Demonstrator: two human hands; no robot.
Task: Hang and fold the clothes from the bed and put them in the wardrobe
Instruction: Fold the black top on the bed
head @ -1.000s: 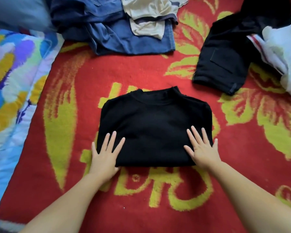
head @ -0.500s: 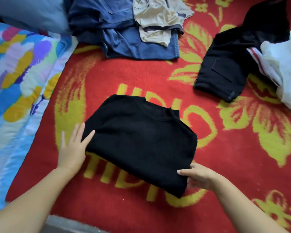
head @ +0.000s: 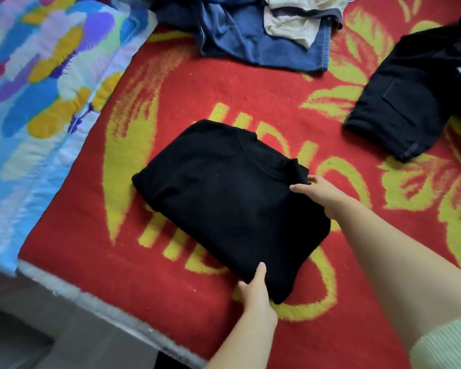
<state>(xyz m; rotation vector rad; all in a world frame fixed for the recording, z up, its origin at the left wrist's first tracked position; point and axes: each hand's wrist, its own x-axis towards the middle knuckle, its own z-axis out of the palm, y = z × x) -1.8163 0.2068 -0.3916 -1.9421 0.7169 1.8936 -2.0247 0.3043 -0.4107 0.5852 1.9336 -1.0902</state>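
Both hands have shifted: left hand (head: 253, 288) pinches the folded black sweater (head: 229, 201) at its near corner, right hand (head: 320, 193) grips the collar side. Mid-frame on the bed (head: 171, 83), it looks soft and floppy; support underneath.

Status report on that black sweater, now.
Left hand grips near corner of folded black sweater; right hand pinches collar side. Sweater on red blanket. Nothing in the way.
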